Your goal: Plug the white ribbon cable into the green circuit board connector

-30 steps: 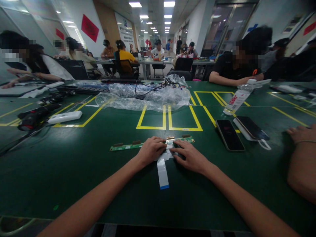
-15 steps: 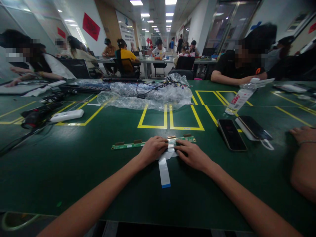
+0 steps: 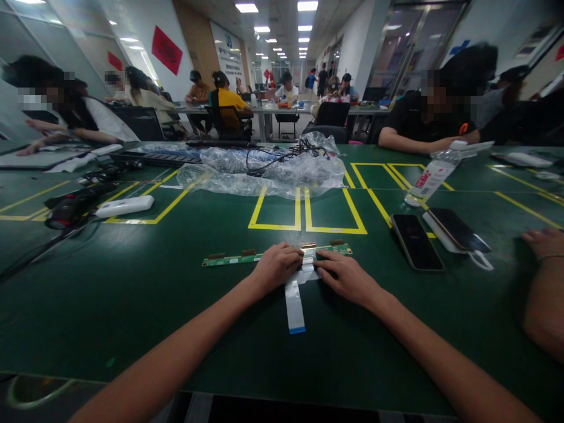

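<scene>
A long, narrow green circuit board (image 3: 230,260) lies across the table in front of me, with several brown connectors along its far edge. From its right half a white flat ribbon cable (image 3: 295,306) runs toward me, folded near the board and ending in a blue tip. My left hand (image 3: 277,267) is closed at the cable's left side, its fingers bent over the board. On the opposite side my right hand (image 3: 347,277) pinches the cable's edge, thumb and fingers close together. The fingertips partly hide where cable and board meet.
Beyond the board lie clear plastic wrap (image 3: 273,173) and black cables (image 3: 282,155). To the right are a phone (image 3: 416,242), another phone (image 3: 458,228) on a white power bank, and a bottle (image 3: 434,176). A neighbour's arm (image 3: 546,282) rests at the right edge.
The whole view has shifted slightly to the right. Both hands stay at the cable and board, with hardly any visible movement of the fingers.
</scene>
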### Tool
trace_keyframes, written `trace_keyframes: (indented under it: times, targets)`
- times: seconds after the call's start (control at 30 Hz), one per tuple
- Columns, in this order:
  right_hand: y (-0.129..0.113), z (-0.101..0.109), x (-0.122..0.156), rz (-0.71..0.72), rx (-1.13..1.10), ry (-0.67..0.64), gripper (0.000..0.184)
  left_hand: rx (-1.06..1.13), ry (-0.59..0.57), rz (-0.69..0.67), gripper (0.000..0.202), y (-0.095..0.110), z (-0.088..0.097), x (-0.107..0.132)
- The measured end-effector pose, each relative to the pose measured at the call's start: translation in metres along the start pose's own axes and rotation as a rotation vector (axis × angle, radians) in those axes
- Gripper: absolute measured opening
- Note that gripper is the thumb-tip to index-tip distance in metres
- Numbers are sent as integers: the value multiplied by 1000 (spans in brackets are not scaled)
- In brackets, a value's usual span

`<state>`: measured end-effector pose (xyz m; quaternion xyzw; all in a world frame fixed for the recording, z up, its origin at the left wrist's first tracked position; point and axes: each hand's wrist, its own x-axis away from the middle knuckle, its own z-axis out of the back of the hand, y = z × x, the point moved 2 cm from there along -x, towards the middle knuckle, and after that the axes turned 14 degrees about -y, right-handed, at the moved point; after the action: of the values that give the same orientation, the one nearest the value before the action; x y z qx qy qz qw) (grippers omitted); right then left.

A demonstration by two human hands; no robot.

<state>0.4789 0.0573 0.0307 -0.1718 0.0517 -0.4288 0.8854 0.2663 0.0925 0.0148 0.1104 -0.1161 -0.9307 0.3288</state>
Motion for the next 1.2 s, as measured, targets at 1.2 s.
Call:
trace_keyframes:
  times: [1.2]
  targets:
    - [-6,-1,1,178,-49,40,31,-105,-262,458,54,-16,22,84]
